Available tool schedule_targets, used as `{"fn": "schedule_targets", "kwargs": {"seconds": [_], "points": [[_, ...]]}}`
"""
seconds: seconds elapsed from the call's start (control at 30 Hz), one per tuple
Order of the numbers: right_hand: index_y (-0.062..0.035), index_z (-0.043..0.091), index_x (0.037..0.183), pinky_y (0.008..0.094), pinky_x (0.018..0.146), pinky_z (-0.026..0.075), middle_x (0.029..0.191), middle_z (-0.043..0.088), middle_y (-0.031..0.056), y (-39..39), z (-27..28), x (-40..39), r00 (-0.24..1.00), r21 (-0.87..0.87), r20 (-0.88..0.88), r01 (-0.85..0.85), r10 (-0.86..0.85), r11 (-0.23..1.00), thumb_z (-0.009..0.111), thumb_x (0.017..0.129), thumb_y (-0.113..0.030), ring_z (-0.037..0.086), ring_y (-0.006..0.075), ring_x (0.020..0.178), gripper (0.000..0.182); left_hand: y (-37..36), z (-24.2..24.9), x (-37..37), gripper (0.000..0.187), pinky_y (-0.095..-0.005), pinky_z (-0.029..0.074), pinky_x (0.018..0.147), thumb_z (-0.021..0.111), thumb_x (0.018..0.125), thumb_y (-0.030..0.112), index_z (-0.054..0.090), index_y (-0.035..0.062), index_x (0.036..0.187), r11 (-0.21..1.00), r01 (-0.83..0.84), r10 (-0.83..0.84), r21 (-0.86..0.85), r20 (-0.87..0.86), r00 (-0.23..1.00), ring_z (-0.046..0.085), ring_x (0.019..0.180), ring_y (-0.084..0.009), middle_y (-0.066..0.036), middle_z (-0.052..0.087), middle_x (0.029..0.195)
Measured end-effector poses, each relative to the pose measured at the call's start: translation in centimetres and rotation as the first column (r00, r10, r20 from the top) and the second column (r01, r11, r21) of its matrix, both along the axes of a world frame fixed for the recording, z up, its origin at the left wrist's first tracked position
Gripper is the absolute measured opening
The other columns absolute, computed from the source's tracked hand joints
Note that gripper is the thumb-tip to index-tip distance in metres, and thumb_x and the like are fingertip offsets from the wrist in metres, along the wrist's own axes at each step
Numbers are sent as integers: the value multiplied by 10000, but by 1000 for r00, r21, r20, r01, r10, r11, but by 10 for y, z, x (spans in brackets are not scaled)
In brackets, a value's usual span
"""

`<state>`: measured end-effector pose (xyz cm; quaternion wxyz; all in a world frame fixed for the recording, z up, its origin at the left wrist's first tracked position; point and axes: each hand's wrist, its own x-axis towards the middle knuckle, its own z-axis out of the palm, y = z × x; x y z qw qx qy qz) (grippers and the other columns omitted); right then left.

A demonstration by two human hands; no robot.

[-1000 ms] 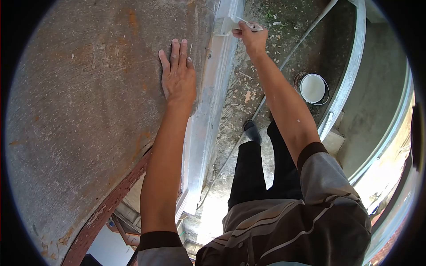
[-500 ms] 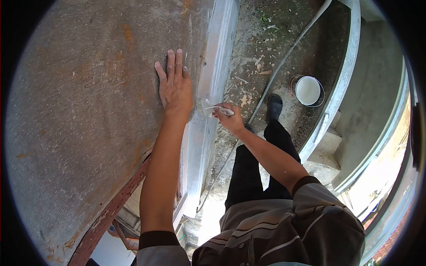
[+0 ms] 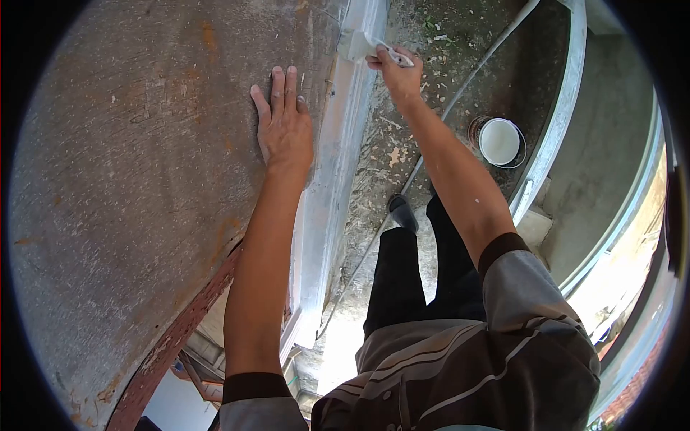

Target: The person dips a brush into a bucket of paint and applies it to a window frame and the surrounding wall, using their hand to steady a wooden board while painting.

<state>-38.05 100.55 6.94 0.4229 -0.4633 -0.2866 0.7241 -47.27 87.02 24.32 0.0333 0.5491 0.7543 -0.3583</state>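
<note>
My left hand (image 3: pixel 286 133) lies flat with its fingers spread on the rough brown-grey surface (image 3: pixel 158 158), close to its right border. In my right hand (image 3: pixel 399 72) is a paintbrush (image 3: pixel 405 60), gripped by its pale handle. Its wide whitish head touches the upper part of the white-coated ledge (image 3: pixel 327 183) that runs along the border. Streaks of white coat the ledge unevenly.
A bucket of white paint (image 3: pixel 499 141) stands on the ground to the right. A grey hose (image 3: pixel 471 80) crosses the debris-strewn floor (image 3: pixel 402 136). Farther right are a curved pale edge (image 3: pixel 563 93) and concrete steps (image 3: pixel 533 228). A peeling reddish beam (image 3: pixel 180 336) borders the surface below.
My right hand has moved the paintbrush up along the ledge, away from my body. My left hand has barely shifted. One foot has changed position near the hose.
</note>
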Motion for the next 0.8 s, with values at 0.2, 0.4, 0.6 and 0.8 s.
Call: {"fn": "schedule_targets", "kwargs": {"seconds": [0.2, 0.4, 0.6, 0.8], "points": [[56, 680, 984, 263, 700, 575, 869, 709, 106, -194, -6, 54, 971, -232, -60, -239, 231, 943, 673, 906, -86, 691, 148, 758, 162, -2, -3, 0, 316, -608, 36, 1185, 522, 939, 135, 649, 103, 1227, 998, 12, -12, 58, 6, 1000, 80, 1502, -285, -64, 186, 1618], [61, 682, 946, 255, 632, 565, 812, 708, 99, -200, 2, 69, 905, -273, 27, -402, 425, 874, 669, 887, -81, 685, 131, 670, 155, -9, -7, -6, 319, -599, 27, 1188, 517, 941, 128, 649, 106, 1230, 993, 51, -55, 111, 28, 998, 90, 1501, -279, -61, 195, 1615], [23, 696, 968, 293, 648, 566, 787, 722, 122, 4, 15, 28, 923, 299, 360, -253, 137, 920, 717, 847, -142, 702, 160, 684, 206, -19, -4, -3, 310, -579, 25, 1194, 531, 935, 135, 656, 84, 1214, 991, 101, -102, 86, 2, 995, 124, 1495, -274, -70, 256, 1595], [-58, 710, 1074, 336, 704, 572, 883, 739, 122, -19, -3, 44, 791, 758, 608, -556, -62, 342, 742, 837, -212, 725, 235, 764, 285, -41, 19, 17, 316, -570, 28, 1197, 568, 908, 150, 669, 57, 1192, 988, -19, 27, -150, 52, 998, 147, 1490, -284, -94, 284, 1582]]}}
